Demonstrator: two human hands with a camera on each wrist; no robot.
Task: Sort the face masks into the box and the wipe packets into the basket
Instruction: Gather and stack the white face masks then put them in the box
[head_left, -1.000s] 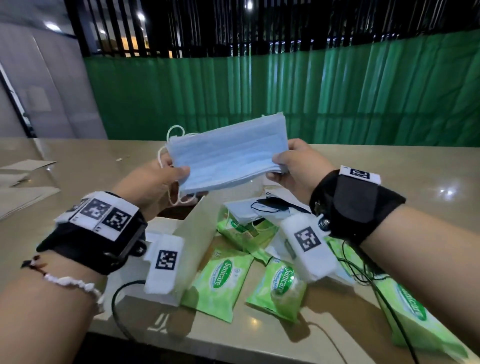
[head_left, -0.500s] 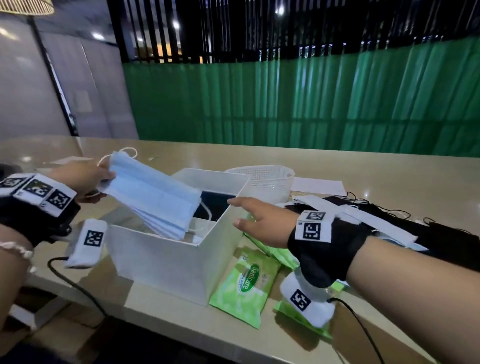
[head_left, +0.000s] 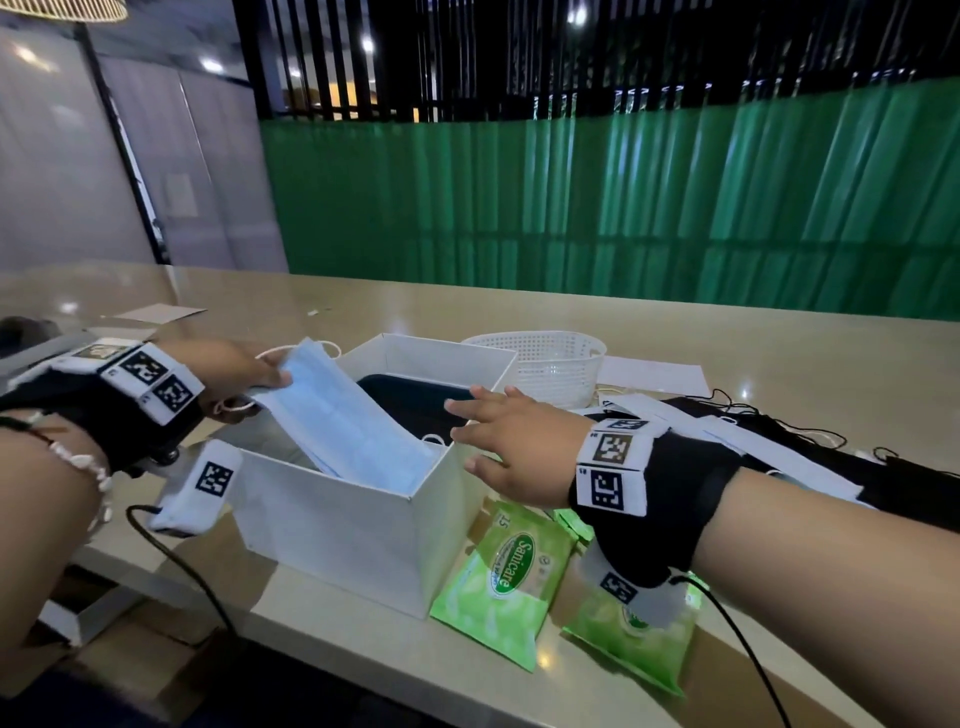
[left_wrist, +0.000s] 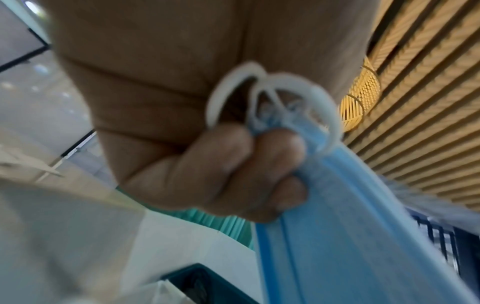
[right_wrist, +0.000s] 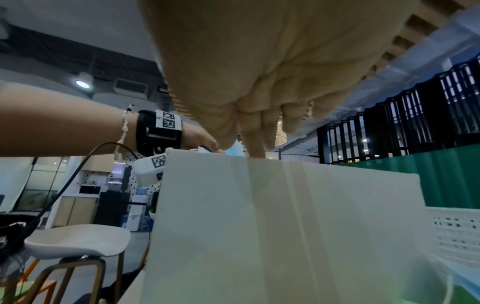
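My left hand (head_left: 244, 376) pinches one end of a stack of light blue face masks (head_left: 343, 423), white ear loops bunched at the fingers (left_wrist: 246, 164). The stack (left_wrist: 350, 236) slopes down into the open white box (head_left: 363, 530), its lower end inside. My right hand (head_left: 498, 441) hovers with straight spread fingers (right_wrist: 257, 135) over the box's right wall (right_wrist: 285, 226), holding nothing. A white perforated basket (head_left: 540, 364) stands behind the box. Green wipe packets (head_left: 504, 577) lie on the table right of the box, one (head_left: 634, 634) under my right wrist.
Black masks and white paper strips (head_left: 779, 447) lie on the beige table (head_left: 519, 317) at right, with a white sheet (head_left: 654, 374) beyond the basket. Cables hang off the near table edge (head_left: 197, 577). A white stool (right_wrist: 78, 240) stands left of the table.
My right hand let go of the mask stack and moved over the box's right wall. The left hand carried the stack left, then lowered its far end deeper into the box.
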